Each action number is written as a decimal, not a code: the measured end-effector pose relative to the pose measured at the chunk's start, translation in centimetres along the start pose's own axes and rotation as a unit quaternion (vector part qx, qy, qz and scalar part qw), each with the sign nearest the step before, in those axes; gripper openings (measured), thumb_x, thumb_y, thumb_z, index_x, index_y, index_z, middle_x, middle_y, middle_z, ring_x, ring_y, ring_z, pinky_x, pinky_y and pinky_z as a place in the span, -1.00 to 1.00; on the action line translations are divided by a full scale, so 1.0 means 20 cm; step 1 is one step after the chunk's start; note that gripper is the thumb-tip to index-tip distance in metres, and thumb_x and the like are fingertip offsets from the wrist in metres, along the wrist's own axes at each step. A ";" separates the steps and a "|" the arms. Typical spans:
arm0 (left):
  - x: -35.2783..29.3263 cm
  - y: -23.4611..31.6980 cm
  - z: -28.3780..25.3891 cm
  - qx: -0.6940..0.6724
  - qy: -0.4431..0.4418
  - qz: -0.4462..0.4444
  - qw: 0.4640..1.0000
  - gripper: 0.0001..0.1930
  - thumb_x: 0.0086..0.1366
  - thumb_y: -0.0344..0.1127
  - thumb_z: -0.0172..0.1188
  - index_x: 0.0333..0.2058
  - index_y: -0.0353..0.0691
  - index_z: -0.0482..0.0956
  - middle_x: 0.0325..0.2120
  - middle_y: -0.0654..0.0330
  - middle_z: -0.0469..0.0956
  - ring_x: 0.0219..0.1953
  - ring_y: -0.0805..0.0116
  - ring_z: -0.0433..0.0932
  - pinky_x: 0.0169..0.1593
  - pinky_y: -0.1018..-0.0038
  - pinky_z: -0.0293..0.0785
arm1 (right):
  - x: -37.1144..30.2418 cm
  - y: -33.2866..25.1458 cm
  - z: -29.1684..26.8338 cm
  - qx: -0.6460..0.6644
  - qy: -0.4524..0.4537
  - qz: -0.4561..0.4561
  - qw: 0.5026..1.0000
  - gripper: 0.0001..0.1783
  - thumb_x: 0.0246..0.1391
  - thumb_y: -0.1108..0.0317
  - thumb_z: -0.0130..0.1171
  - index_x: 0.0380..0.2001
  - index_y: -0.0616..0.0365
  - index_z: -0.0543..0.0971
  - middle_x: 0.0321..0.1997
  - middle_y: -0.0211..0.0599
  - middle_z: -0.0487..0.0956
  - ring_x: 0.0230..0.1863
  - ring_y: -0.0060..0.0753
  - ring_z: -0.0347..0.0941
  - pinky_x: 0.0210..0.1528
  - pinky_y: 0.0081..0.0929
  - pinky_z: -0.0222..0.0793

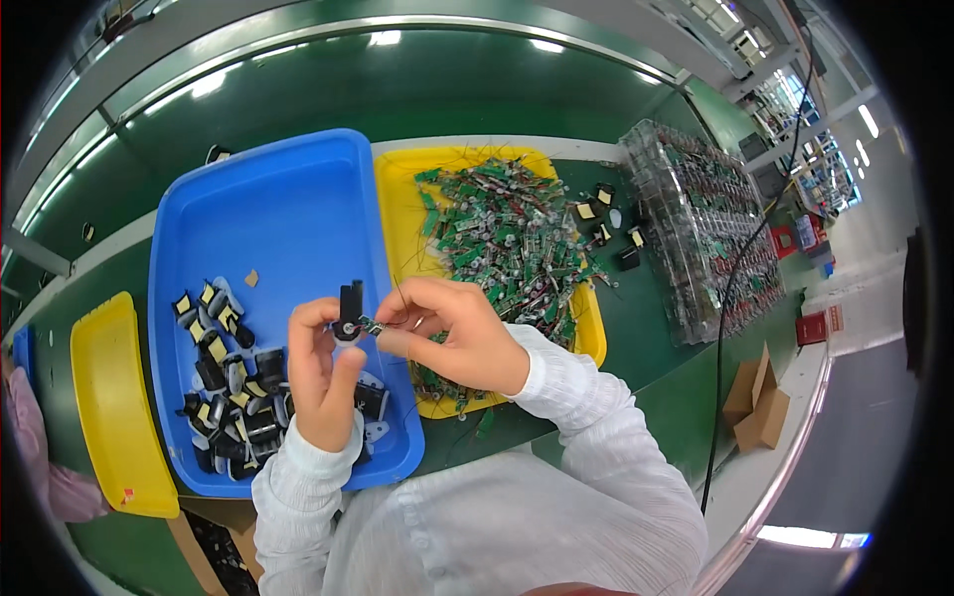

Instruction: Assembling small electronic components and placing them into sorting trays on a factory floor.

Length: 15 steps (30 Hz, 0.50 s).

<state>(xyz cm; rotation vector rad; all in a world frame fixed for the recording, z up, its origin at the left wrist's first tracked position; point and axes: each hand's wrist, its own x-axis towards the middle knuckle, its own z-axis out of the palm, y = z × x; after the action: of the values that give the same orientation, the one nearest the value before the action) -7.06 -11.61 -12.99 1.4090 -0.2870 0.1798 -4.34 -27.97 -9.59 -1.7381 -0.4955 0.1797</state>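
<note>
Over the right side of a blue tray [268, 189], my left hand [323, 387] grips a small black plastic housing [351, 301] between thumb and fingers. My right hand [452, 333] is closed in a pinch on a small green circuit board [371, 325] with thin wires, held against the housing's lower end. Whether the two parts are joined cannot be made out. Below my hands, several black parts with cream pads [224, 348] lie in the blue tray. Beside it, a yellow tray [402, 199] carries a heap of small green circuit boards with wires [512, 248].
Clear plastic trays [686, 219] full of boards are stacked at the right, with a black cable [733, 288] hanging before them. Loose black parts [601, 211] lie nearby. An empty-looking yellow tray [114, 397] and a person's pink sleeve [70, 487] are at left; a cardboard box [757, 402] is at right.
</note>
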 end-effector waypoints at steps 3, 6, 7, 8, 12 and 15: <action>0.00 -0.01 0.00 -0.007 0.018 0.023 1.000 -0.76 0.11 -0.55 0.04 -0.21 -0.34 0.29 -0.23 0.16 0.29 -0.21 0.43 0.31 -0.05 0.53 0.23 | 0.00 -0.01 -0.01 0.041 -0.020 0.023 0.999 -0.82 -0.11 0.52 0.18 -0.37 0.31 0.46 -0.41 -0.31 0.49 -0.40 -0.57 0.48 -0.32 -0.62 0.45; 0.00 0.00 -0.02 0.021 0.045 0.020 0.999 -0.70 0.09 -0.55 0.07 -0.16 -0.35 0.32 -0.22 0.17 0.32 -0.21 0.44 0.32 -0.06 0.54 0.23 | 0.00 -0.02 -0.02 0.130 -0.055 0.076 0.987 -0.85 -0.11 0.55 0.16 -0.40 0.31 0.44 -0.42 -0.31 0.49 -0.39 -0.54 0.49 -0.32 -0.63 0.45; -0.01 0.01 -0.04 0.039 0.055 0.012 0.998 -0.68 0.10 -0.53 0.06 -0.12 -0.36 0.34 -0.22 0.17 0.34 -0.20 0.45 0.33 -0.05 0.55 0.23 | 0.00 -0.03 -0.02 0.181 -0.073 0.107 0.975 -0.85 -0.11 0.57 0.16 -0.41 0.31 0.43 -0.42 -0.31 0.49 -0.39 -0.52 0.50 -0.32 -0.63 0.45; 0.00 0.01 -0.05 0.040 0.043 0.002 0.998 -0.65 0.16 -0.47 0.02 -0.05 -0.38 0.34 -0.19 0.16 0.36 -0.18 0.47 0.34 -0.06 0.57 0.24 | 0.00 -0.04 -0.02 0.189 -0.084 0.112 0.972 -0.85 -0.11 0.57 0.16 -0.41 0.31 0.43 -0.42 -0.31 0.49 -0.39 -0.52 0.50 -0.32 -0.63 0.45; 0.03 0.05 -0.06 -0.061 -0.072 -0.098 0.991 -0.65 0.27 -0.38 -0.09 0.01 -0.38 0.31 -0.18 0.21 0.41 -0.20 0.54 0.36 -0.08 0.62 0.24 | 0.00 -0.04 -0.05 0.241 -0.032 0.106 0.964 -0.83 -0.11 0.55 0.18 -0.40 0.28 0.42 -0.51 -0.35 0.49 -0.51 -0.59 0.46 -0.44 -0.68 0.43; 0.03 0.03 -0.05 -0.078 -0.075 -0.094 0.990 -0.65 0.29 -0.37 -0.09 0.03 -0.36 0.29 -0.18 0.23 0.43 -0.18 0.55 0.37 -0.06 0.62 0.24 | 0.02 -0.04 -0.05 0.281 -0.032 0.146 0.948 -0.83 -0.10 0.54 0.17 -0.41 0.24 0.40 -0.53 -0.36 0.48 -0.54 -0.59 0.45 -0.48 -0.68 0.42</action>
<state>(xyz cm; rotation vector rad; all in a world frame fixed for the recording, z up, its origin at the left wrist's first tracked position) -6.55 -10.53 -12.29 1.2867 -0.2845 -0.1024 -3.79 -28.67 -8.53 -1.2356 -0.1986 0.5378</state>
